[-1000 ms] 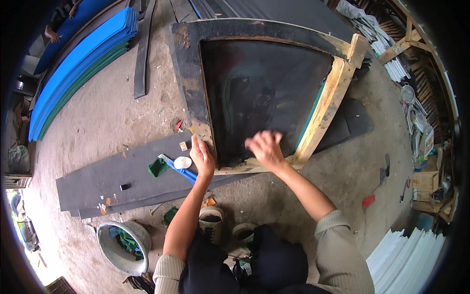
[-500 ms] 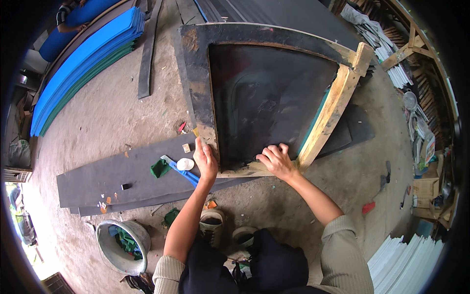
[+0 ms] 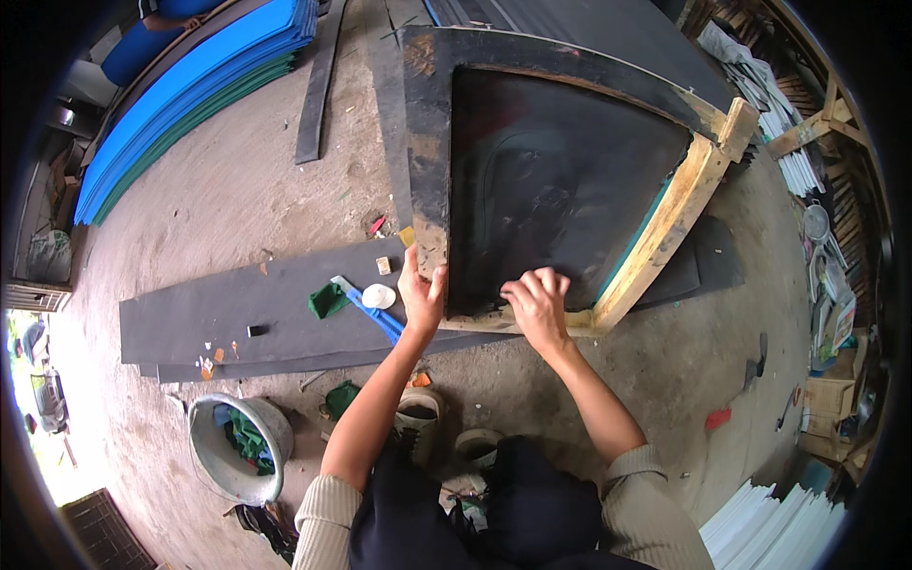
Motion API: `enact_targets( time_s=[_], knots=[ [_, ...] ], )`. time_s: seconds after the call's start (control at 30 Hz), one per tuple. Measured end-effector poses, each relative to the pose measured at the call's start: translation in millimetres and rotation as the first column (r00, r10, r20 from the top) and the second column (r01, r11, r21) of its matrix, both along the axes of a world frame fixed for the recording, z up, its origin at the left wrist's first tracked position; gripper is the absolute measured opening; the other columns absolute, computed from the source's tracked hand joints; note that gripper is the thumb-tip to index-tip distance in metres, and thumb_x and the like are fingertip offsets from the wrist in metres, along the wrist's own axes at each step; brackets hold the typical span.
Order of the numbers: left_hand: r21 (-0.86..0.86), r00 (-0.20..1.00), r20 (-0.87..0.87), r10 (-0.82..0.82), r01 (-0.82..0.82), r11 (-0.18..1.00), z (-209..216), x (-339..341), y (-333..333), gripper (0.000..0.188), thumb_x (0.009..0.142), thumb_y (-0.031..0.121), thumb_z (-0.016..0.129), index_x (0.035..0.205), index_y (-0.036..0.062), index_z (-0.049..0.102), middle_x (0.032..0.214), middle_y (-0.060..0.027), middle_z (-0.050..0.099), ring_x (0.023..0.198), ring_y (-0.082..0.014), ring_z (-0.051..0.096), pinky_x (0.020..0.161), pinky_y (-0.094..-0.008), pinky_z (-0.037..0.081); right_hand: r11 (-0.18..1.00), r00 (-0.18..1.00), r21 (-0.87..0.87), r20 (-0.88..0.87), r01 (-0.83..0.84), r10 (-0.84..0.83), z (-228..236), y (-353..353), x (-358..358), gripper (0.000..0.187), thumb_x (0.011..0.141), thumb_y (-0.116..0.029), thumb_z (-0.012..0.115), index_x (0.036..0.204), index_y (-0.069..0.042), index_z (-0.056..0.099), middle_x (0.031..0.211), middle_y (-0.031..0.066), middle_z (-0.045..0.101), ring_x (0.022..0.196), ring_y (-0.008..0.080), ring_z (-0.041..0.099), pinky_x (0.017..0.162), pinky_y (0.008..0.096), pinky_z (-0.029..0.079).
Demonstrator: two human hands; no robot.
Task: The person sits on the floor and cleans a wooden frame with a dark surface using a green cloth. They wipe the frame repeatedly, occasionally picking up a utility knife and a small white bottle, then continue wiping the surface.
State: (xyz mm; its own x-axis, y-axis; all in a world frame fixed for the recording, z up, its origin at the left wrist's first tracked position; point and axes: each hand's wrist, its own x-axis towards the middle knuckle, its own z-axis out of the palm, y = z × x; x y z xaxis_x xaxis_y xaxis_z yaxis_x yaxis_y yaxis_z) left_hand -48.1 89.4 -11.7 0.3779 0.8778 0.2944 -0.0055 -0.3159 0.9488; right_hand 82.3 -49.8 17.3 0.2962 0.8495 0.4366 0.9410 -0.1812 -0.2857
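A wooden frame [image 3: 655,237] with a black-painted left and far side and bare wood on the right rises before me. A black sheet [image 3: 560,180] fills its opening, with a thin green strip showing along the right inner edge. My left hand [image 3: 423,293] is closed around the frame's near left corner, thumb on its face. Over the near edge of the sheet is my right hand [image 3: 540,306], fingers curled in; whatever they hold is hidden. Left of the frame lie a blue-handled tool [image 3: 380,318], a round white piece [image 3: 378,296] and a green scrap [image 3: 327,300].
Long dark sheets [image 3: 190,323] lie under the tools. A grey bucket [image 3: 277,427] of green scraps stands at the near left. Blue sheets [image 3: 209,85] are stacked at the far left, where another person's hand [image 3: 195,21] shows. White sheets [image 3: 774,522] stand at near right.
The view has shifted, so the frame sits further right in it. My right hand has lifted slightly and its fingers are more curled. My left hand keeps its hold on the corner.
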Motion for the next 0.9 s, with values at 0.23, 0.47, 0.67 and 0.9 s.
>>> enact_targets(
  time_s=[0.23, 0.47, 0.67, 0.9],
  knots=[
    [0.243, 0.967, -0.254, 0.023, 0.04, 0.969, 44, -25, -21, 0.06, 0.08, 0.009, 0.06, 0.131, 0.0008, 0.03, 0.119, -0.0225, 0.038, 0.11, -0.0377, 0.041, 0.096, -0.04, 0.033, 0.959, 0.006, 0.082, -0.996, 0.271, 0.084, 79, 5, -13, 0.009, 0.084, -0.009, 0.06, 0.09, -0.004, 0.059, 0.079, -0.0005, 0.06, 0.068, 0.0054, 0.052, 0.059, 0.0193, 0.04],
    [-0.097, 0.989, -0.131, -0.074, 0.061, 0.993, 68, -147, -39, 0.025, 0.086, 0.006, 0.053, 0.11, 0.0019, 0.053, 0.095, -0.0117, 0.06, 0.09, -0.0207, 0.059, 0.08, -0.0311, 0.045, 0.992, -0.005, 0.126, -0.992, -0.025, 0.126, 91, 28, -90, 0.015, 0.085, -0.002, 0.055, 0.1, 0.0, 0.056, 0.089, 0.0034, 0.061, 0.08, 0.0087, 0.057, 0.068, 0.0233, 0.047],
    [-0.235, 0.927, -0.292, 0.235, -0.307, 0.922, 29, -240, -14, 0.019, 0.087, 0.008, 0.052, 0.105, 0.0036, 0.056, 0.09, -0.0074, 0.061, 0.082, -0.0154, 0.058, 0.071, -0.0268, 0.046, 0.93, 0.662, -0.004, -0.704, -0.368, 0.259, 4, 93, -178, 0.022, 0.077, 0.001, 0.058, 0.099, -0.003, 0.058, 0.083, 0.0104, 0.061, 0.076, 0.0235, 0.06, 0.07, 0.032, 0.047],
    [0.192, 0.814, -0.43, 0.39, -0.34, 0.921, -3, -211, 44, 0.028, 0.077, 0.007, 0.062, 0.104, 0.0049, 0.055, 0.099, -0.0114, 0.051, 0.097, -0.0277, 0.049, 0.077, -0.0343, 0.045, 0.887, 0.8, -0.118, -0.496, -0.447, 0.337, -25, 103, -196, 0.038, 0.08, 0.001, 0.052, 0.117, 0.006, 0.045, 0.118, 0.019, 0.043, 0.107, 0.0344, 0.047, 0.092, 0.0395, 0.04]
  ],
)
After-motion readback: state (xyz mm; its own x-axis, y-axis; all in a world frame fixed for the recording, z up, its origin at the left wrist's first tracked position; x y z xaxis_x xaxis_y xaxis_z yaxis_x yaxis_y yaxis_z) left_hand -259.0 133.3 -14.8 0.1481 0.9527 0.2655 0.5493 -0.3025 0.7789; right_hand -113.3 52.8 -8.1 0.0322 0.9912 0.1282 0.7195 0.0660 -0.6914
